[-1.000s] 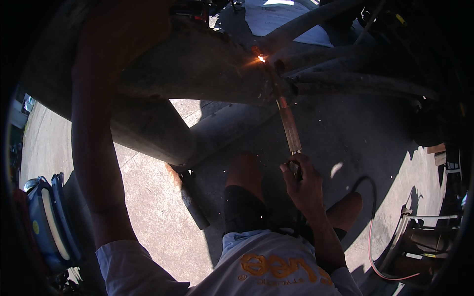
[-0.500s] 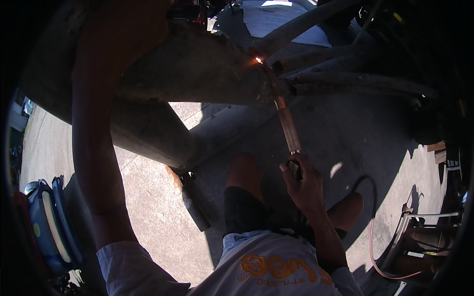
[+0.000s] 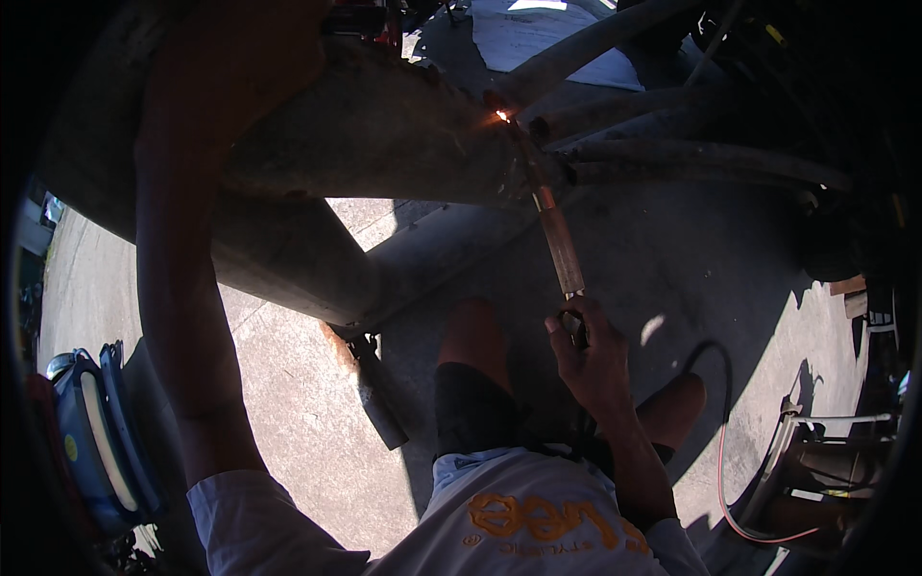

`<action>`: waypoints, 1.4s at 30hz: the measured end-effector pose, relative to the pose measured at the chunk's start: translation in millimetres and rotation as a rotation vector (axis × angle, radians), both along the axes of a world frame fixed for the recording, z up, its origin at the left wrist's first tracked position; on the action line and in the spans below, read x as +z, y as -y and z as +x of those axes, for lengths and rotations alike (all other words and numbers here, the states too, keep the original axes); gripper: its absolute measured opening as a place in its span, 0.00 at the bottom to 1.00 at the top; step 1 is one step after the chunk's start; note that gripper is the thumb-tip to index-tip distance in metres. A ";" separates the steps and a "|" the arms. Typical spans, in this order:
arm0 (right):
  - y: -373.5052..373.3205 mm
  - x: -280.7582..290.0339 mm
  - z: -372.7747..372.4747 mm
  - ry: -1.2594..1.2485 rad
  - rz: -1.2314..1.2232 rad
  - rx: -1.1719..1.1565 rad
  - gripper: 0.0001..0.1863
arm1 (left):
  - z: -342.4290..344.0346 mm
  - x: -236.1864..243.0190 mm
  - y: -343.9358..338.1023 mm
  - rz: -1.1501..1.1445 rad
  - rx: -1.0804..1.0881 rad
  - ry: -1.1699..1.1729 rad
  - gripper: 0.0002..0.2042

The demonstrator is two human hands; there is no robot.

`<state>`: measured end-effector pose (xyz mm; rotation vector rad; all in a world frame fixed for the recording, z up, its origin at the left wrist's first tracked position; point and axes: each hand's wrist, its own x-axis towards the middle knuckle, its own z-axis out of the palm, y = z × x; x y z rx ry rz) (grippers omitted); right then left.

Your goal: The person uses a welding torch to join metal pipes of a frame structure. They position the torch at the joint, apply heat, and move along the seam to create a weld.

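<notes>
My right hand (image 3: 593,360) is closed around the rear of a gas torch (image 3: 560,245), a long slim tool slanting up and away from me. The torch tip meets a small bright orange glow (image 3: 502,116) at the end of a wide grey metal pipe (image 3: 375,144), where narrower pipes (image 3: 600,53) join it. Rough, reddish edges show around that spot. On the left, my arm reaches far up over the wide pipe. My left hand (image 3: 254,43) is in deep shadow at the top, and its fingers cannot be made out.
Another thick pipe (image 3: 298,264) angles down between my left arm and knees. A short dark tube (image 3: 384,413) lies on the concrete floor. A dark and red hose (image 3: 722,451) curves at right, beside a metal frame (image 3: 788,422). At left stands a blue object (image 3: 91,437); a pale sheet (image 3: 557,43) lies beyond.
My left arm has shifted slightly to the left. The glow at the torch tip has moved a hair left; my right hand stays nearly in place.
</notes>
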<state>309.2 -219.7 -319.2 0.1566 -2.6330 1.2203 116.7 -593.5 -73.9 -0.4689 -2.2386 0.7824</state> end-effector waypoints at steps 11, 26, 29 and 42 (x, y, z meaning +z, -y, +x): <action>-1.1 -1.6 -1.2 -0.013 0.013 -0.002 0.17 | 0.9 2.2 2.4 -0.032 -0.028 0.002 0.26; -0.4 -1.2 -1.4 0.023 -0.039 0.000 0.16 | 5.4 4.0 -6.9 0.005 0.006 0.025 0.26; -0.5 -0.2 -1.2 0.012 -0.024 -0.009 0.16 | 4.6 3.1 -7.5 -0.001 0.011 0.023 0.26; 1.4 5.7 -0.7 -0.009 -0.009 -0.027 0.16 | 0.8 3.6 -3.0 -0.003 0.017 0.029 0.25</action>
